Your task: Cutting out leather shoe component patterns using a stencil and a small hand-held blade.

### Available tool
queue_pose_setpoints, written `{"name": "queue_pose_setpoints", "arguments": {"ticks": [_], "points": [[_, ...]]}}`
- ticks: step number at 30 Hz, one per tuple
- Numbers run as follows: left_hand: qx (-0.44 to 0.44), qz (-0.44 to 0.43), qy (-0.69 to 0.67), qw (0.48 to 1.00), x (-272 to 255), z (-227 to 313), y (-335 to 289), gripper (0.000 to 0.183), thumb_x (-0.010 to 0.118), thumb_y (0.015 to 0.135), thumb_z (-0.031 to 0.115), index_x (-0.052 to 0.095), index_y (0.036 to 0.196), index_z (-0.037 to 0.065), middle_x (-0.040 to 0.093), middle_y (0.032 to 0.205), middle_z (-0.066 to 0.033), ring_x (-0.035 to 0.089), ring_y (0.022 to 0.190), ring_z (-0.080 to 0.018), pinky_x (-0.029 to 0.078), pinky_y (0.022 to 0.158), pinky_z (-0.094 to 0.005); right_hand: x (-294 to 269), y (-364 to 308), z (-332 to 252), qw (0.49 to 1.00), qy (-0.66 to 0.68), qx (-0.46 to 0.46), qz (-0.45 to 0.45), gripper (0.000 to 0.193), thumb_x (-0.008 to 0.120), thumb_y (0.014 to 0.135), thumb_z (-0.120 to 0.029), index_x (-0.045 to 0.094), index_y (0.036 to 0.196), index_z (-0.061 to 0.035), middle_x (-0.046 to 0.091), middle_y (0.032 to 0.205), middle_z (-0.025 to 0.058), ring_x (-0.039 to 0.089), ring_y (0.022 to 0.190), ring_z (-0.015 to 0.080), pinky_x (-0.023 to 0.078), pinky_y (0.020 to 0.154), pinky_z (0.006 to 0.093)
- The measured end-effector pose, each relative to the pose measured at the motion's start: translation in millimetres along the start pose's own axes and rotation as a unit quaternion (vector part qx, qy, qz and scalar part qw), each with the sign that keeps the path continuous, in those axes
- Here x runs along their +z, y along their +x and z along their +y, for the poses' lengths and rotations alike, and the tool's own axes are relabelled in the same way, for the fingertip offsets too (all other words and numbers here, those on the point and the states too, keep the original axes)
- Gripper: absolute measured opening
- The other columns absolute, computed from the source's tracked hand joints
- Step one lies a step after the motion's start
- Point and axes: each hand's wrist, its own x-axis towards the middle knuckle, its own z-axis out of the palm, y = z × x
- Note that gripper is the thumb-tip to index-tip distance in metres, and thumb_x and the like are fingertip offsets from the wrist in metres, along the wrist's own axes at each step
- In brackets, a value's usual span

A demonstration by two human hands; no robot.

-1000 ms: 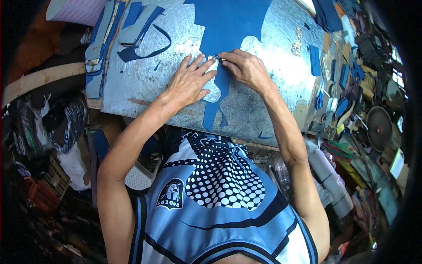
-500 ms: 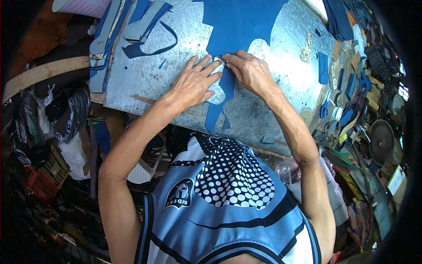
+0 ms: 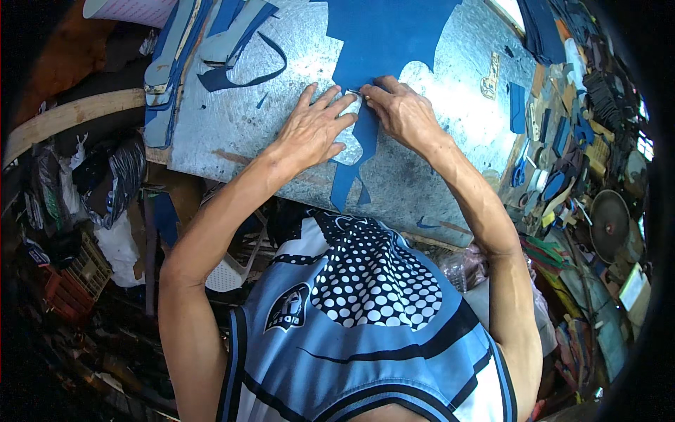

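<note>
A large dark blue sheet (image 3: pixel 383 42) lies on the grey metal tabletop (image 3: pixel 225 126), its lower part narrowing to ragged strips. My left hand (image 3: pixel 313 126) rests flat with fingers spread, fingertips at the narrow part of the sheet. Partly under those fingers is a pale, round-edged shape (image 3: pixel 347 149); whether it is a template or bare metal I cannot tell. Just right of the left fingertips, my right hand (image 3: pixel 401 109) is closed in a pinch, its fingertips low against the blue sheet. Whatever sits in that pinch is too small and hidden to name.
Blue-grey cut pieces (image 3: pixel 235 32) and a curved blue strip (image 3: pixel 271 60) lie at the far left. A tan template (image 3: pixel 490 76) and a blue piece (image 3: pixel 517 109) are on the right. Blue-handled scissors (image 3: pixel 519 172) lie among cluttered tools and scraps along the right edge.
My right hand has shifted very slightly up and to the right, still pinched at the sheet. My left hand stays spread in nearly the same place.
</note>
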Motion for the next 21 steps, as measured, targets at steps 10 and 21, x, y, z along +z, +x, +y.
{"name": "queue_pose_setpoints", "arguments": {"ticks": [10,21], "points": [[0.0,0.01,0.001,1.0,2.8,-0.2,0.4,0.052,0.079,0.08,0.028,0.063,0.128,0.016,0.044,0.151,-0.0068,0.033,0.145,-0.0287,0.019,0.121,-0.0565,1.7,-1.8,0.3,0.999,0.019,0.014,-0.023,0.025,0.061,0.095,-0.016,0.07,0.117,-0.0103,0.066,0.119,0.0158,0.07,0.095,0.0358,0.06,0.077,0.0452],[-0.001,0.013,0.002,1.0,5.7,-0.4,2.1,0.053,0.079,0.08,0.029,0.063,0.129,0.017,0.044,0.152,-0.0059,0.033,0.146,-0.0271,0.017,0.123,-0.0555,0.7,-13.9,11.1,1.0,-0.002,0.002,-0.01,0.026,0.061,0.095,-0.017,0.069,0.119,-0.0101,0.065,0.128,0.0118,0.07,0.1,0.0335,0.06,0.081,0.042]]}}
